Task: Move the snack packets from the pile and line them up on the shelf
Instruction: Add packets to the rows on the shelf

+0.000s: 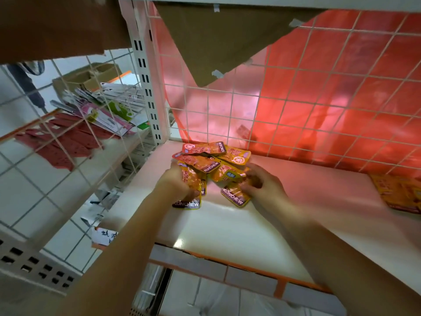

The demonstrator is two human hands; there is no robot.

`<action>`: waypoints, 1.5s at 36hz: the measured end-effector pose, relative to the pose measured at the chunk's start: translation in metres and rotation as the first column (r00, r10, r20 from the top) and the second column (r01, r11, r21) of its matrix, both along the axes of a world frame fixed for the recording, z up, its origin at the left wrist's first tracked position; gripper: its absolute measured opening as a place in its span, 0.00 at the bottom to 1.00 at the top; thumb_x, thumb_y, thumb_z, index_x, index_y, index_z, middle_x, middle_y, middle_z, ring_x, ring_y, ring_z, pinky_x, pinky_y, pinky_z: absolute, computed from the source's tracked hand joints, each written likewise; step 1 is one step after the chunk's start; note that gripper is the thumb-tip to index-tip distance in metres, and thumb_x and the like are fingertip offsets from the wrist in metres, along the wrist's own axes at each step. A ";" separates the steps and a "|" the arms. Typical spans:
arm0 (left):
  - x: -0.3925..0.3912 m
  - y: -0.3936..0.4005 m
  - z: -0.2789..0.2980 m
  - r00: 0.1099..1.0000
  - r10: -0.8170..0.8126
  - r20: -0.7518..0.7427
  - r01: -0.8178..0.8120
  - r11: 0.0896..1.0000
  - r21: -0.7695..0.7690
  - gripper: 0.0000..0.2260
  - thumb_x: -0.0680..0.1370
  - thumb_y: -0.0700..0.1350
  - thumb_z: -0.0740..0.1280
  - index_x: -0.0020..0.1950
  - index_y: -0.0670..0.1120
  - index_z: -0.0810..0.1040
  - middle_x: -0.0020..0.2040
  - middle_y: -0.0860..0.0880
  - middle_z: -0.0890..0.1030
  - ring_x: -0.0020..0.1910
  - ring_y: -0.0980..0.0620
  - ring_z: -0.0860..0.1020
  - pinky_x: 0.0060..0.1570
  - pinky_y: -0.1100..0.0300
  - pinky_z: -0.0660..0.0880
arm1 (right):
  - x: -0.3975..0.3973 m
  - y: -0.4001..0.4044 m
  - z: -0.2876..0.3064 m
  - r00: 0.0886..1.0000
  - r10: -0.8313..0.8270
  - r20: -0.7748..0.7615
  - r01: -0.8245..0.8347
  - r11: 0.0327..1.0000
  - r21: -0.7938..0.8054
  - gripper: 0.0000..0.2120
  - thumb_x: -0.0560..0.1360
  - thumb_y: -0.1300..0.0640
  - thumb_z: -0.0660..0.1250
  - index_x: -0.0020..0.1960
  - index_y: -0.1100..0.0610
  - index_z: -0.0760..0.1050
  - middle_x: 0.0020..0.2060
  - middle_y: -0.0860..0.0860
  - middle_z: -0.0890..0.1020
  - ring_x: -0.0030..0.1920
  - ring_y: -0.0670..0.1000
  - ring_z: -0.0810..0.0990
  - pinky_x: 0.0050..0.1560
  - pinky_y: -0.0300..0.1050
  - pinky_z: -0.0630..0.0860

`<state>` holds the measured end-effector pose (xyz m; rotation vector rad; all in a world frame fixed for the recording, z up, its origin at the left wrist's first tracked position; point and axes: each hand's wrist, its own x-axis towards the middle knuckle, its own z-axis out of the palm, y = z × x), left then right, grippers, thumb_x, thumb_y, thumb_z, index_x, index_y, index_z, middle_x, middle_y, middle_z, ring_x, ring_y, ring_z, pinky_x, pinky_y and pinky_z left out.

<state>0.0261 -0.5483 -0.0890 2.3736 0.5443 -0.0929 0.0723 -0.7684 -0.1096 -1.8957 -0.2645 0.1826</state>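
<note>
Fingers of my left hand (pixel 180 185) were curled around a stack of snack packets (pixel 190 192), the thumb side hidden behind the wrappers, so I judged it a firm hold on several at once. Those of my right hand (pixel 262 181) were bent down onto another packet (pixel 235 195), pinching it against the shelf (pixel 250 224); motion blur kept me from telling exactly which fingertips touched it.

As for progress, I judged the work barely under way. A loose cluster of packets (pixel 211 156) lay at twelve o'clock from my hands, right up against the wire grid (pixel 296 99) at the back of the shelf, overlapping at odd angles, not in any row. Further packets (pixel 401 195) sat at the far three o'clock edge of the view, well apart from my hands; whether these were the source pile or a placed group I could not tell. No tidy line showed anywhere on the shelf.

Relative to my fingers, the gripped packets lay directly under and between both hands, and the jumbled cluster touched them at the far side.
</note>
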 end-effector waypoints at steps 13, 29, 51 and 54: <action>-0.042 -0.025 -0.012 0.938 0.041 0.344 -0.115 0.973 0.199 0.13 0.71 0.44 0.73 0.50 0.38 0.76 0.43 0.45 0.67 0.49 0.42 0.72 0.41 0.59 0.62 | -0.008 -0.008 0.005 0.970 -0.165 0.181 0.245 0.680 -0.692 0.35 0.61 0.35 0.70 0.60 0.54 0.68 0.57 0.54 0.68 0.61 0.56 0.65 0.59 0.49 0.64; -0.054 -0.100 -0.006 0.912 0.218 0.348 -0.035 0.885 -0.464 0.04 0.73 0.39 0.70 0.44 0.44 0.76 0.36 0.49 0.79 0.40 0.46 0.78 0.45 0.53 0.75 | -0.029 -0.031 0.010 0.995 0.060 0.084 -0.030 0.949 -0.312 0.28 0.57 0.63 0.75 0.52 0.41 0.74 0.50 0.43 0.68 0.56 0.53 0.70 0.60 0.53 0.70; -0.050 -0.294 0.005 0.878 0.322 0.355 0.177 0.470 -0.865 0.05 0.76 0.36 0.65 0.46 0.43 0.79 0.33 0.51 0.82 0.32 0.54 0.81 0.32 0.61 0.77 | -0.027 -0.242 0.034 0.979 -0.191 0.074 0.180 0.975 0.132 0.39 0.66 0.76 0.63 0.55 0.31 0.73 0.58 0.53 0.78 0.55 0.56 0.79 0.51 0.55 0.79; -0.046 -0.322 0.002 0.885 0.311 0.346 0.169 0.479 -0.862 0.05 0.76 0.36 0.65 0.45 0.44 0.79 0.33 0.52 0.82 0.32 0.55 0.81 0.33 0.61 0.77 | -0.010 -0.282 0.049 0.965 -0.198 0.174 0.222 0.967 -0.128 0.33 0.69 0.76 0.60 0.69 0.50 0.69 0.59 0.54 0.75 0.55 0.50 0.74 0.46 0.28 0.70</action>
